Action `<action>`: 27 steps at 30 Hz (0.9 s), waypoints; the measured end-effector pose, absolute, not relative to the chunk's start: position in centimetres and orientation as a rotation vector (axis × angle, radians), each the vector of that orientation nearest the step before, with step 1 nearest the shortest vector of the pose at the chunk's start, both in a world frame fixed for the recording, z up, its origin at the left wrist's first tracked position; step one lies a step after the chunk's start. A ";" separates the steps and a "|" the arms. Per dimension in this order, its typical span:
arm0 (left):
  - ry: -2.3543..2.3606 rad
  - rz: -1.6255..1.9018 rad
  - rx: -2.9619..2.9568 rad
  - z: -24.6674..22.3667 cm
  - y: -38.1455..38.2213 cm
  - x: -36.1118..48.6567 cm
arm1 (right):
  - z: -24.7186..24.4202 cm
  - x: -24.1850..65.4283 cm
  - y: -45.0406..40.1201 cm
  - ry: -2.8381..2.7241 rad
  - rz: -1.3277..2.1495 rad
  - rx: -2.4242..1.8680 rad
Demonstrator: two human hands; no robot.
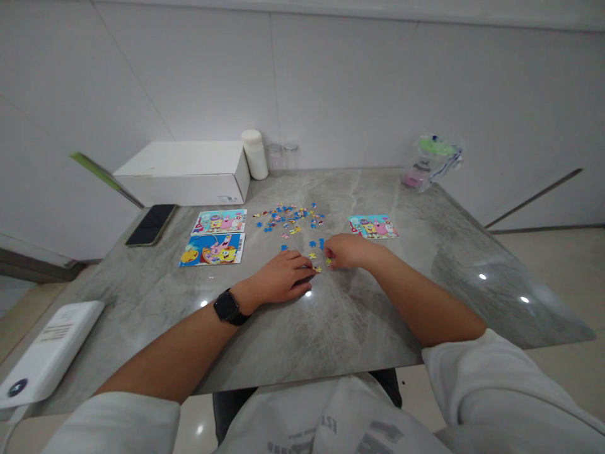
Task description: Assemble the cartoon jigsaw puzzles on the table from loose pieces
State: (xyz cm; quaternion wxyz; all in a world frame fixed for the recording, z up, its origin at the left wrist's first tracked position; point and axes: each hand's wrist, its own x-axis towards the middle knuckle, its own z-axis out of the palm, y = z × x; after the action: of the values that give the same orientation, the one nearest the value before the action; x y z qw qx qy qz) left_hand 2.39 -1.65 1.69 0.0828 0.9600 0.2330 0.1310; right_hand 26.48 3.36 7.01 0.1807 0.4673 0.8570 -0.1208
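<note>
My left hand [283,277] lies low over the grey table, its fingertips at a small yellow puzzle piece [317,269]. My right hand [347,251] has its fingers bent together, with another yellow piece [329,261] at its fingertips. Just beyond the hands are blue pieces [312,244] and a yellow piece [312,255]. Farther back lies a loose heap of small blue, yellow and pink pieces [288,217]. Two cartoon picture cards, an upper one [220,222] and a blue one [212,250], lie to the left. A third picture card [373,226] is beyond my right hand.
A white box [182,183], a white bottle [255,154] and two clear glasses [290,156] stand at the back. A dark phone [152,225] and a white device [50,353] lie left. A plastic bag [430,162] sits at the back right of the table [302,340].
</note>
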 end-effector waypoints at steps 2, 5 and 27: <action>0.703 0.395 2.869 1.6 -1.7 2.5 | 7.2 26.1 3.1 2.424 -0.330 1.294; 0.712 0.398 2.868 1.4 -1.8 2.6 | 7.4 25.8 2.8 2.436 -0.309 1.262; 0.686 0.345 2.889 1.7 -2.3 3.1 | 6.3 26.4 3.0 2.510 -0.361 1.174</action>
State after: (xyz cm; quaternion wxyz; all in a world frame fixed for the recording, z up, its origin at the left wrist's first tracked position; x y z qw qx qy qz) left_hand 3.11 -2.30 1.72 0.0759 0.9637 0.2288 0.1151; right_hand 26.45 3.04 6.31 0.1727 0.4139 0.8847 -0.1273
